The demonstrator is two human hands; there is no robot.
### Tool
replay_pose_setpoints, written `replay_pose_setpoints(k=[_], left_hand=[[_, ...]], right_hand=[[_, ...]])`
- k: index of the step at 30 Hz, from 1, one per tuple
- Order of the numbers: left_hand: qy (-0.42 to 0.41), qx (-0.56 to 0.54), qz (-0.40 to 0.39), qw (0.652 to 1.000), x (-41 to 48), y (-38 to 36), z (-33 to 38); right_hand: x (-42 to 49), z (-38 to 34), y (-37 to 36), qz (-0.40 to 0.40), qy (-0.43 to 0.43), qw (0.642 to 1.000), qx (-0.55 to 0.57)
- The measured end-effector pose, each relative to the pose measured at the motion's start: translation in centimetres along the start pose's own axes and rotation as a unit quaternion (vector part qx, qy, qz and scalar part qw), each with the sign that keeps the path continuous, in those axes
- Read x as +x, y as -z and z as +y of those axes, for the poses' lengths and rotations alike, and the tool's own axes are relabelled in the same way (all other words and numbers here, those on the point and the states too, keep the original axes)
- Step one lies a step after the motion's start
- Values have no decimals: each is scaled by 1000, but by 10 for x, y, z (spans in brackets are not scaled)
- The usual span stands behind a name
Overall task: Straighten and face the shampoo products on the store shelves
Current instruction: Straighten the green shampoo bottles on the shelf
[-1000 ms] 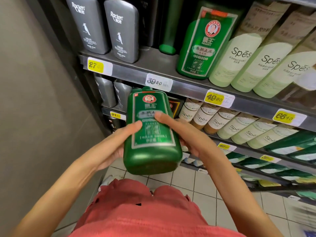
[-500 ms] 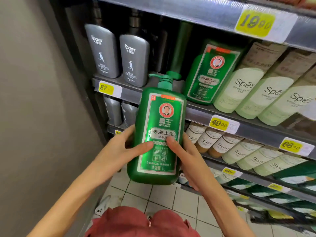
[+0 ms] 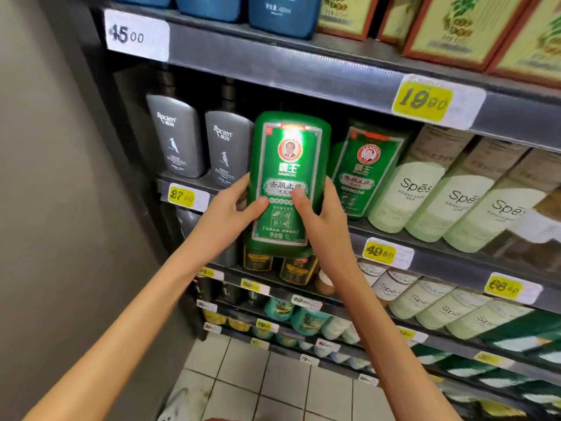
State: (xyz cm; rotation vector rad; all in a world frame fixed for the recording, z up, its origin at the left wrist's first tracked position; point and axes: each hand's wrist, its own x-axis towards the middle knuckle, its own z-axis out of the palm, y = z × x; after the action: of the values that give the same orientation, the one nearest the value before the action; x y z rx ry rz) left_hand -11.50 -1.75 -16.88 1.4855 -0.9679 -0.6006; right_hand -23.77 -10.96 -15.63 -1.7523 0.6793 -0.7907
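Note:
I hold a large green 1L shampoo bottle (image 3: 287, 165) upright with its label toward me, in front of the gap on the middle shelf (image 3: 440, 247). My left hand (image 3: 229, 212) grips its left side, thumb across the label. My right hand (image 3: 321, 214) grips its right side, thumb on the label too. The bottle's pump top is hidden in the shelf's shadow. A second green bottle of the same kind (image 3: 362, 174) stands on the shelf just to the right, leaning slightly.
Two grey Raclen bottles (image 3: 200, 141) stand left of the gap. Pale Spes bottles (image 3: 452, 196) lean in a row to the right. Blue bottles (image 3: 243, 7) and yellow boxes (image 3: 473, 28) fill the shelf above. A grey wall (image 3: 45, 177) closes the left side. Lower shelves carry more bottles.
Both hands have lifted the green bottle up and forward, from chest height to the middle shelf's opening. My view has tilted upward.

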Motion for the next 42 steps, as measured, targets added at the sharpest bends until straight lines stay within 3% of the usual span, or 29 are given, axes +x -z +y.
replay_pose_setpoints(k=[6,18,27,34,42], left_hand=[[-4,11,46,999,18,-5,-11],[-6,13,156,988,25,-15,-9],[-54,2,142,988,36,-9,-12],[-66,12,145,987,51,-6,-18],[-120,45,199,972,56,-10,-30]], right_hand=[[15,-2,-11,42,16,995,-92],[25,7,-18,96,29,991,-84],[30,15,-32,186,36,981,-43],[35,18,-44,245,51,964,-92],[38,22,-57,320,81,930,-160]])
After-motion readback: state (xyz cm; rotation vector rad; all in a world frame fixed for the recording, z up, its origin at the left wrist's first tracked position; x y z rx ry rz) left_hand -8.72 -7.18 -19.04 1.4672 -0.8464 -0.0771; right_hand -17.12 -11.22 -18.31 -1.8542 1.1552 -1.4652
